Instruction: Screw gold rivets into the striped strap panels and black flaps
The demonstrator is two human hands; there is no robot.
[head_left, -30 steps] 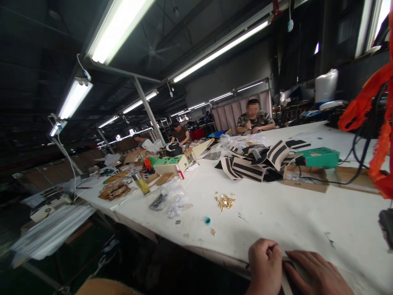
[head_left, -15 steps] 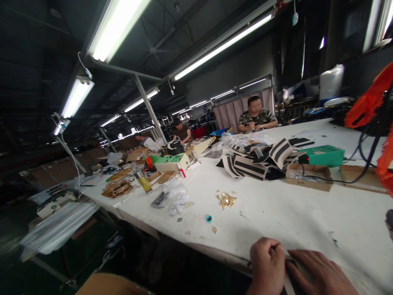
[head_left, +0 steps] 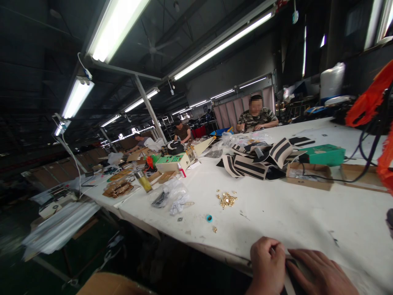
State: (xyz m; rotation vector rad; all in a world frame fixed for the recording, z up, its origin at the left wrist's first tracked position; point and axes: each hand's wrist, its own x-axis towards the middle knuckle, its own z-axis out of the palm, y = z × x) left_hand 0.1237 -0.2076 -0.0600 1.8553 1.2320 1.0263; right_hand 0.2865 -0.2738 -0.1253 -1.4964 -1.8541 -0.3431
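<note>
My left hand [head_left: 267,265] rests at the near edge of the long white table [head_left: 291,213], fingers curled into a fist around something small I cannot make out. My right hand [head_left: 322,272] lies flat beside it, fingers stretched out and pressing on a dark flat piece [head_left: 290,274] that is mostly hidden under both hands. A small heap of gold metal fittings [head_left: 226,200] lies on the table ahead of my hands, with a loose gold piece [head_left: 214,230] and a small blue ring [head_left: 208,218] nearer the edge.
A pile of black-and-beige striped pieces [head_left: 260,159] lies mid-table beside a green box [head_left: 324,154], cardboard trays [head_left: 310,172] and black cables. Plastic bags [head_left: 173,196], a bottle [head_left: 143,180] and a green-topped machine [head_left: 175,162] stand left. A person [head_left: 256,116] sits across; others work farther back. Orange fabric [head_left: 373,98] hangs right.
Between the earliest frame and now the view shifted slightly left; my hands have stayed in place at the table edge.
</note>
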